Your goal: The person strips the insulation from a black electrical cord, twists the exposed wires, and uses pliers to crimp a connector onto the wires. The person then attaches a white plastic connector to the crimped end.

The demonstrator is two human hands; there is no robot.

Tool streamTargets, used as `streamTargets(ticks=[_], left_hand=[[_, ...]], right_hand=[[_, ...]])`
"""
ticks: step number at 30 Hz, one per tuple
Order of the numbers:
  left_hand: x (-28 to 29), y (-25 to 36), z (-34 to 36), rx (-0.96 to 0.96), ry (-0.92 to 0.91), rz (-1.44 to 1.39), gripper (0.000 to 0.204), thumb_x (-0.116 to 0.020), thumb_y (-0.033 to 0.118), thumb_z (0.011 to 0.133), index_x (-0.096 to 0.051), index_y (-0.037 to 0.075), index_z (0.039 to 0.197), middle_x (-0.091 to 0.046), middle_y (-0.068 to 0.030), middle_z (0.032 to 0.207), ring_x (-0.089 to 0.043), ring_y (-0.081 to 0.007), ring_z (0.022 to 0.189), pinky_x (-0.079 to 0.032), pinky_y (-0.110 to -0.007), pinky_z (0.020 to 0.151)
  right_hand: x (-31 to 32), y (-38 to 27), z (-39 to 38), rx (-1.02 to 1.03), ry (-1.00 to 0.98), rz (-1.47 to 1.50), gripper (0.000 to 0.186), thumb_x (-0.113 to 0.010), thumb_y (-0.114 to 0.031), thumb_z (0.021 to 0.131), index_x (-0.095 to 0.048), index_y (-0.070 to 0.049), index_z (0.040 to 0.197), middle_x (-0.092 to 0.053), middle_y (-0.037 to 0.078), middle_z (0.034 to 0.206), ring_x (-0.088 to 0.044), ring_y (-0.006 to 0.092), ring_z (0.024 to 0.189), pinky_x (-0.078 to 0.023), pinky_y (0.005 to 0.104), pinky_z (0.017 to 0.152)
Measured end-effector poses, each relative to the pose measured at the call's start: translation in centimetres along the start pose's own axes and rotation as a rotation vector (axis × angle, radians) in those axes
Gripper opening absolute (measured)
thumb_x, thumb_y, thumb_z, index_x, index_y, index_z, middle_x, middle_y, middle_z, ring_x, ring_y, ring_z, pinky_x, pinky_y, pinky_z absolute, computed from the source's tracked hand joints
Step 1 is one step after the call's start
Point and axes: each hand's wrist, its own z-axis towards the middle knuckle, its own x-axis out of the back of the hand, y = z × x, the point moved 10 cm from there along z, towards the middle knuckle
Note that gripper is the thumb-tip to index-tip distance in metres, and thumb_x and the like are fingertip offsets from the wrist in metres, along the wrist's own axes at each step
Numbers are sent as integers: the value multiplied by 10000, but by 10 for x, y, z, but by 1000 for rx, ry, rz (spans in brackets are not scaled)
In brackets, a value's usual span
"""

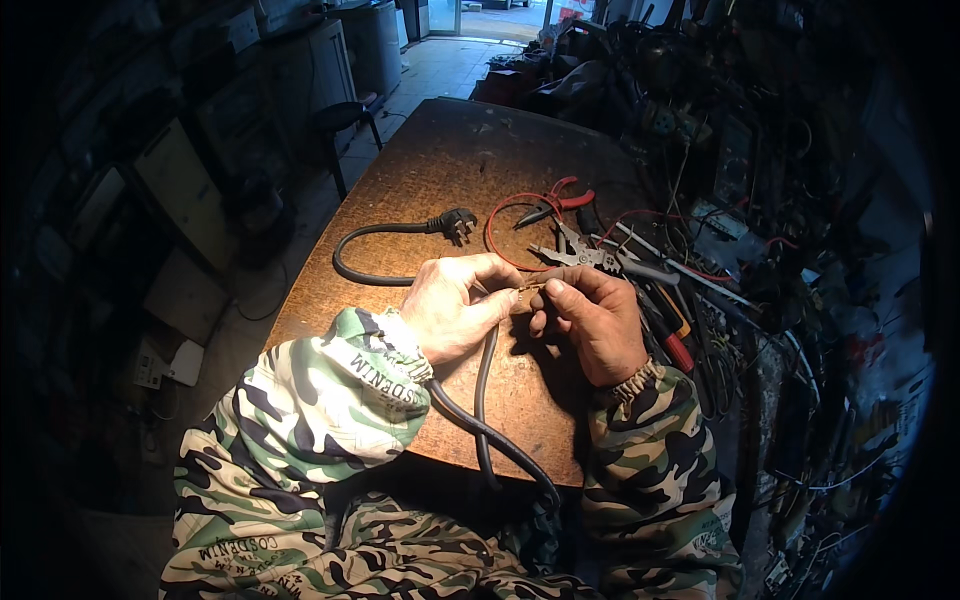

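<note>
My left hand (448, 308) is closed around the end of a thick black power cable (484, 375), its thumb and forefinger pressed together. Against it, the thumb and forefinger of my right hand (600, 318) pinch thin copper-coloured wire ends (531, 286); the fingers hide much of them. The cable drops from the left hand over the table's near edge. A black plug (458, 226) lies beyond my left hand, with its cord curving back toward that hand. Just past my right hand lies a pair of wire-stripping pliers (588, 256).
Red-handled pliers (572, 199) and a loop of red wire (489, 228) rest on the wooden table (400, 190). Tools, including a red-handled one (677, 351), and tangled wires crowd its right side. A black stool (340, 118) stands beyond the left edge.
</note>
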Motion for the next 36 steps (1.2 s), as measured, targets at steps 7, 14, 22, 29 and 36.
streamTargets(ticks=[7, 14, 22, 29, 36], left_hand=[[-10, -17, 3, 134, -137, -155, 201, -710, 114, 944, -699, -38, 1075, -695, -53, 821, -624, -86, 657, -510, -243, 586], [-19, -28, 2, 239, -193, -248, 178, -681, 83, 947, -686, -54, 1061, -662, -51, 771, -570, -85, 573, -463, -233, 516], [-22, -30, 2, 261, -233, -254, 216, -680, 103, 962, -682, -70, 1092, -669, -56, 774, -578, -87, 568, -465, -229, 513], [-21, -35, 2, 246, -205, -240, 240, -680, 145, 949, -699, -67, 1062, -687, -66, 730, -605, -92, 543, -495, -248, 505], [-19, -34, 2, 259, -188, -221, 220, -678, 137, 914, -706, -59, 1008, -683, -72, 725, -618, -109, 566, -509, -268, 521]], right_hand=[[-2, -4, -2, 5, -10, -86, 194, -604, -101, 1017, -661, 78, 1065, -694, 105, 893, -686, 146, 738, -577, 255, 647], [-1, 1, -2, -16, 19, -171, 192, -628, -129, 1011, -679, 50, 1057, -709, 81, 862, -686, 111, 689, -527, 206, 547], [1, -3, -3, 12, 38, -249, 217, -645, -149, 1004, -697, 57, 1044, -715, 84, 850, -667, 112, 667, -507, 208, 576], [1, 0, -3, -17, 46, -256, 218, -644, -152, 1005, -696, 57, 1040, -716, 84, 844, -667, 110, 658, -511, 211, 560], [1, 2, -3, -44, 40, -289, 223, -639, -158, 1009, -692, 55, 1047, -716, 85, 847, -666, 111, 652, -512, 212, 550]])
